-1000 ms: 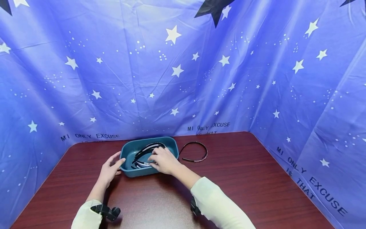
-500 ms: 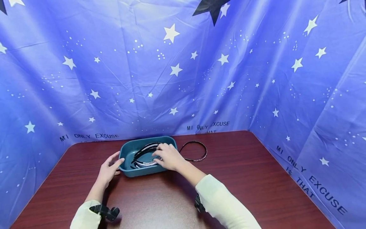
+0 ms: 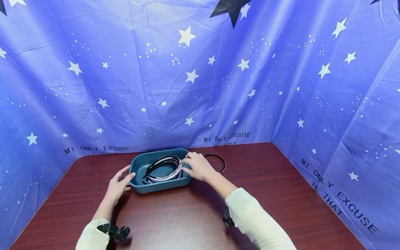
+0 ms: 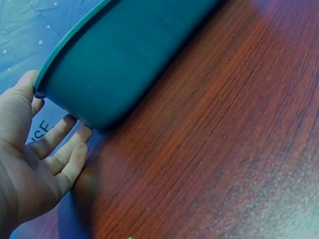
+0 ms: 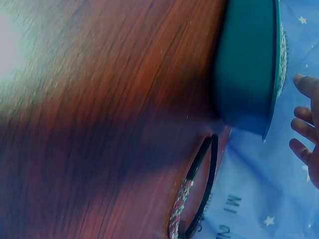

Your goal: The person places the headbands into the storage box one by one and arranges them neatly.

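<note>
A teal plastic tub [image 3: 150, 188] stands near the back of the table, with several headbands [image 3: 167, 177] lying inside; some are black, one has a silvery sparkling band. My left hand [image 3: 117, 185] grips the tub's left end, thumb over the rim and fingers against the outer wall, as the left wrist view also shows. Over the tub's right end is my right hand [image 3: 199, 167], its fingers loosely spread and holding nothing. The right wrist view has that hand [image 5: 308, 127] apart from the rim. One black headband with a glittery section [image 5: 180, 204] lies outside, right of the tub, partly hidden by my right hand in the head view.
The dark red wooden table [image 3: 175, 218] reaches back to a blue star-printed cloth [image 3: 150, 86], which hangs behind and along the sides. Black cameras [image 3: 114, 232] are strapped at both wrists.
My right hand has come out from among the headbands and moved right, past the tub's right rim. More of the silvery headband shows now. The left hand stays at the tub's left end.
</note>
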Available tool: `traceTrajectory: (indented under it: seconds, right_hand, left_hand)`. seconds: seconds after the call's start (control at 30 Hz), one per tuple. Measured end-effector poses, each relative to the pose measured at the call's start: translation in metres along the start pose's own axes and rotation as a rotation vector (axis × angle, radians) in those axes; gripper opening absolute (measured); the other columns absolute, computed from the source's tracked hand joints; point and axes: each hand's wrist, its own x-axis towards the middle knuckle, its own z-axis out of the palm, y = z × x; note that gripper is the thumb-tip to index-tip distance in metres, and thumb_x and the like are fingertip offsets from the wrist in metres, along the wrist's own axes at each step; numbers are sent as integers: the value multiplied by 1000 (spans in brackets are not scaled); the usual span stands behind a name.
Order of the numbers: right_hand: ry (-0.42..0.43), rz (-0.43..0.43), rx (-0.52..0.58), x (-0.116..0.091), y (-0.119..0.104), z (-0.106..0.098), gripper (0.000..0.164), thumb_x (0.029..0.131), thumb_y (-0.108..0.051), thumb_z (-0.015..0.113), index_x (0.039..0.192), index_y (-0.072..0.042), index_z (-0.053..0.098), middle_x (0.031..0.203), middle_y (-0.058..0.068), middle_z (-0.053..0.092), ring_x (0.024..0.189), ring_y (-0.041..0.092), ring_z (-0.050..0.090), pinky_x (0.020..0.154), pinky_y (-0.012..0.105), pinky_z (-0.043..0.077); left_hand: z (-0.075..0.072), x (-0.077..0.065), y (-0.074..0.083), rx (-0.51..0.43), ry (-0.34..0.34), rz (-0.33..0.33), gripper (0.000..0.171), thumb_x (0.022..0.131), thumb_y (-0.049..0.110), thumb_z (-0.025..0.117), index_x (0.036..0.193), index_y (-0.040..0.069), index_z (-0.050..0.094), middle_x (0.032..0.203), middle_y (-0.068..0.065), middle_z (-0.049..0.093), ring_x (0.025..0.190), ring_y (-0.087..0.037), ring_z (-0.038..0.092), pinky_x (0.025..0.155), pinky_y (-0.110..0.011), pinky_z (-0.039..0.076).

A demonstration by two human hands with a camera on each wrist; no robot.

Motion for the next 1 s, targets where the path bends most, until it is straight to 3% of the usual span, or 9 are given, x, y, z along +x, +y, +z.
traceTrajectory:
  seconds: [0.43,1.0]
  right_hand:
    - [7,76,58,-22,34,-1,19,87,-29,64,102,-18,70,99,1,61,93,19,56,81,38,44]
    - [-86,186,10,-54,70,-2,19,86,-20,66,104,-16,70,96,2,59,93,20,54,82,39,43]
  left_hand:
    - [0,0,0,-3,1,-3,64,92,45,55,145,18,33,135,-26,44,83,-2,59,74,-24,56]
    - [0,0,-1,1,6,1,64,92,44,55,145,18,33,135,-26,44,84,-4,59,73,-24,56]
